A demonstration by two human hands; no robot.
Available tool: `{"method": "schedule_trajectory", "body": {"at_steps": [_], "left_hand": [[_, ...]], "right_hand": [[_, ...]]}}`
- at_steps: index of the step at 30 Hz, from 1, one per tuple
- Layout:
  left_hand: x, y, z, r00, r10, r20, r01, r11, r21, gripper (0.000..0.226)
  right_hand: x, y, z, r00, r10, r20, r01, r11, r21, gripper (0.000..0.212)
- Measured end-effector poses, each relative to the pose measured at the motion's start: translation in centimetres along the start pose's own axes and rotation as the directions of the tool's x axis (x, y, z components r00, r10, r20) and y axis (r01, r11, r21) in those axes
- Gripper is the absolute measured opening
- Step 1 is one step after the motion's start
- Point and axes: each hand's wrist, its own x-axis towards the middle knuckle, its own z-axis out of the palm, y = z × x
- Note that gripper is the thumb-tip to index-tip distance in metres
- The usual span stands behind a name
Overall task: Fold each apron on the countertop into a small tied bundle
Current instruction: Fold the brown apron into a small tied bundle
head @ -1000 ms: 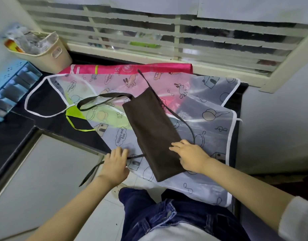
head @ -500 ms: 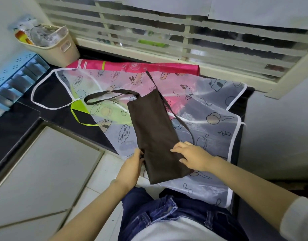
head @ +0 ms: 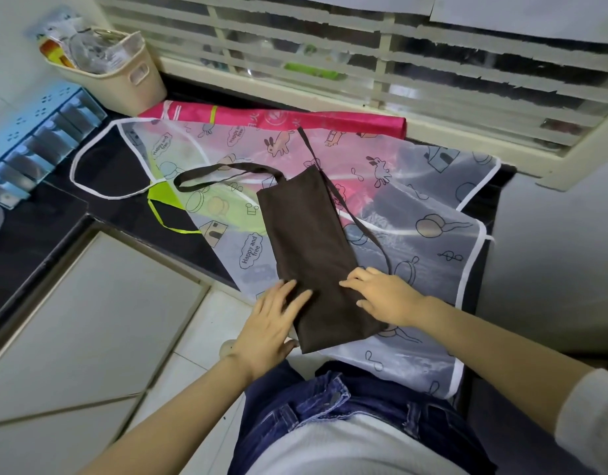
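Left hand (head: 268, 323) now lies flat, fingers spread, on the folded dark brown cloth apron (head: 306, 248) at the counter's front edge; right hand (head: 385, 296) stays pressing, open.

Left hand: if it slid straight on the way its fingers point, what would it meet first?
The left hand points up-right across the folded brown apron; the right hand's fingertips look first in line, though depth is unclear.

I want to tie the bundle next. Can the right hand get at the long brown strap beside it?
Probably yes: the brown strap lies uncovered on the printed apron, just beyond the right hand.
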Motion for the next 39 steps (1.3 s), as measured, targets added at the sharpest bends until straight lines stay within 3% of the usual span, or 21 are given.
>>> {"method": "schedule_trajectory", "body": {"at_steps": [3,7,9,15,17,20,23,26,27,29,30,32,33,36,39], "left_hand": [[1.2,0.2,0.0,0.989,0.079,0.124,-0.083,0.996,0.033,0.076],[1.5,0.2,0.1,0.961,0.009,0.275,0.016,0.996,-0.09,0.064],[1.5,-0.2,0.5,0.968,0.013,0.25,0.033,0.983,-0.179,0.06],[2.6,-1.0,-0.8,0.953,-0.019,0.302,0.176,0.846,-0.503,0.043],[2.7,-1.4,-1.2,0.935,0.026,0.355,0.177,0.831,-0.527,0.044],[2.9,-2.2,-1.6,0.898,0.084,0.431,0.176,0.83,-0.529,0.046],[3.2,-2.5,-1.8,0.87,0.107,0.482,0.193,0.826,-0.53,0.047],[3.2,-2.4,-2.2,0.859,0.037,0.51,0.319,0.741,-0.591,0.046],[3.2,-2.3,-2.2,0.87,0.01,0.493,0.365,0.658,-0.659,0.041],[3.2,-1.9,-2.6,0.899,-0.049,0.434,0.397,0.506,-0.765,0.035],[3.2,-1.9,-2.6,0.903,-0.098,0.419,0.411,0.487,-0.771,0.044],[3.3,-2.0,-2.6,0.918,-0.195,0.347,0.39,0.606,-0.693,0.057],[3.5,-2.1,-2.6,0.928,-0.25,0.277,0.373,0.646,-0.667,0.053],[4.2,-2.3,-3.2,0.918,-0.363,0.162,0.344,0.52,-0.782,0.024],[5.2,-3.4,-3.7,0.882,-0.44,0.17,0.371,0.427,-0.824,0.012]], "right_hand": [[-0.2,0.4,0.3,1.0,-0.018,-0.003,0.018,0.997,0.073,0.048],[-0.9,1.4,0.9,1.0,0.008,0.029,-0.016,0.955,0.297,0.043],[-1.1,1.7,0.9,0.995,0.037,0.092,-0.072,0.907,0.415,0.044],[-1.5,2.2,-1.1,0.963,0.048,0.264,-0.242,0.577,0.78,0.049],[-1.6,2.7,-1.2,0.944,0.022,0.328,-0.268,0.63,0.729,0.065],[-1.7,2.7,-0.7,0.953,0.011,0.304,-0.152,0.883,0.445,0.075],[-1.5,2.5,-0.4,0.982,-0.043,0.185,-0.017,0.95,0.31,0.057],[-1.0,2.7,-1.3,0.994,-0.008,0.11,-0.03,0.938,0.345,0.027],[-0.8,2.8,-2.0,0.996,0.0,0.086,-0.032,0.926,0.375,0.016],[-0.2,2.9,-3.7,1.0,-0.01,0.029,-0.002,0.92,0.391,0.023],[0.1,2.9,-4.5,1.0,-0.017,0.008,0.012,0.913,0.407,0.026],[0.9,2.5,-6.2,0.999,-0.029,-0.038,0.044,0.871,0.49,0.021],[1.2,2.2,-6.9,0.998,-0.022,-0.06,0.051,0.833,0.55,0.018],[2.4,1.7,-9.2,0.997,0.019,-0.077,0.048,0.635,0.771,0.007],[3.5,2.2,-10.3,0.998,-0.03,0.046,-0.019,0.591,0.806,0.032]]}}
